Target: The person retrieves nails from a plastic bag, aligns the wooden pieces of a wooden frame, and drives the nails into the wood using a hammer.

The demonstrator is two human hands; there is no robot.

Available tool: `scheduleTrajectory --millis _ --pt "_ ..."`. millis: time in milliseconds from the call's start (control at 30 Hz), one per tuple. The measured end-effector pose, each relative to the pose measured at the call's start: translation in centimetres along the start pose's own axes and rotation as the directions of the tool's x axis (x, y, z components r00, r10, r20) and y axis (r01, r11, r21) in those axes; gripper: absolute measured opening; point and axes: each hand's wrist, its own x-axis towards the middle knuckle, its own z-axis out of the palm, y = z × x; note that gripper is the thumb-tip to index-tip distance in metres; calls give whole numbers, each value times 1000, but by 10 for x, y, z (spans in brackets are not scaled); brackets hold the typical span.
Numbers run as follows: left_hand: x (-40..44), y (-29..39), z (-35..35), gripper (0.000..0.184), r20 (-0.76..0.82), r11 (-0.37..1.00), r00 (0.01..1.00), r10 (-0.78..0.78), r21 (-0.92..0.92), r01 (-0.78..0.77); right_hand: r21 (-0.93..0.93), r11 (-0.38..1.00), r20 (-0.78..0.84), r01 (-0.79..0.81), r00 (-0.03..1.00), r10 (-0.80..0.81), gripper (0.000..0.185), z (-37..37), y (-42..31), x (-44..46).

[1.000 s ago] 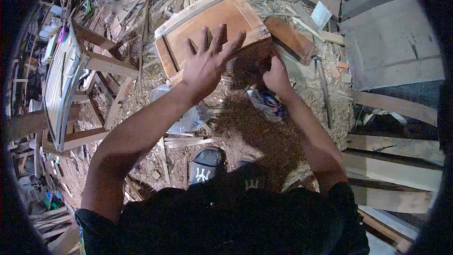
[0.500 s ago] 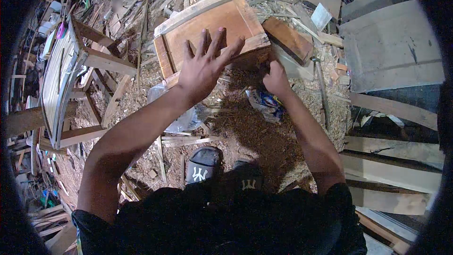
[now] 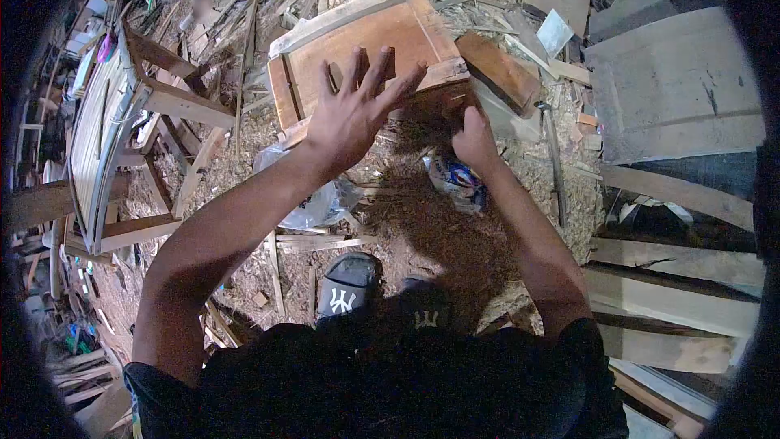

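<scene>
A wooden panel framed with strips (image 3: 366,28), drawer-like in shape, lies tilted on the shavings-covered ground ahead of me. My left hand (image 3: 351,118) rests on its near side, fingers spread over the orange-brown board. Close to the panel's near right corner is my right hand (image 3: 473,136), its fingers curled in. A small thin thing seems to stick out there, but shadow hides what it is. Just below that hand, a crumpled blue-and-white plastic packet (image 3: 457,183) lies on the sawdust.
A brown wood block (image 3: 500,71) sits right of the panel, with a hammer-like long-handled tool (image 3: 556,162) beside it. A wooden frame (image 3: 175,106) stands at left. Boards (image 3: 674,293) are stacked at right. Clear plastic (image 3: 317,207) and my sandals (image 3: 348,286) are nearer.
The panel has shifted very slightly to the right. My right hand's fingers have drawn a little away from its corner; my left hand stays spread on the board.
</scene>
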Motion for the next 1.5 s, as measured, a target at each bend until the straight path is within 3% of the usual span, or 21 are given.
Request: scheduleTrajectory --millis 100,233,300,433,500,567,700,833,933,1000,1267,1367,1500 --pt "3 0 -1 95 34 1000 999 0 7 0 42 997 -61 61 996 -58 61 -1 -2 -1" --pt "6 -1 -1 94 45 999 999 -2 46 -1 65 998 -29 18 999 -16 58 0 1 2" --pt "7 -2 -2 94 50 999 999 -2 47 0 -32 998 -103 59 993 -62 37 1 4 2" --pt "8 0 -4 100 48 999 999 -22 29 21 -22 998 -108 52 993 -54 42 1 2 6" --pt "9 0 -2 107 48 999 998 -42 34 41 110 993 -108 53 993 -41 54 -2 -3 6" --pt "9 -3 4 91 36 999 999 -5 37 4 77 997 -72 8 997 -3 54 -1 0 7" --pt "10 -1 -1 90 49 999 999 -21 29 20 -28 998 -35 -51 998 50 51 -1 6 9" --pt "12 -3 1 90 55 999 998 -25 42 23 2 998 -35 -57 998 57 49 0 6 8" --pt "12 -4 1 90 37 999 999 -35 30 34 47 998 -91 33 995 -28 60 -1 5 8" --pt "12 -4 0 90 22 999 999 -41 8 41 9 998 -14 -65 998 65 61 -5 4 9" --pt "14 -3 0 95 47 999 998 -36 41 34 19 999 -101 50 994 -48 57 3 12 9" --pt "11 -1 5 98 -34 999 999 -37 21 38 6 1000 -92 1 996 -1 54 5 15 10" --pt "12 0 1 98 2 999 999 -43 -1 43 -44 997 -56 -56 997 53 49 1 9 6"
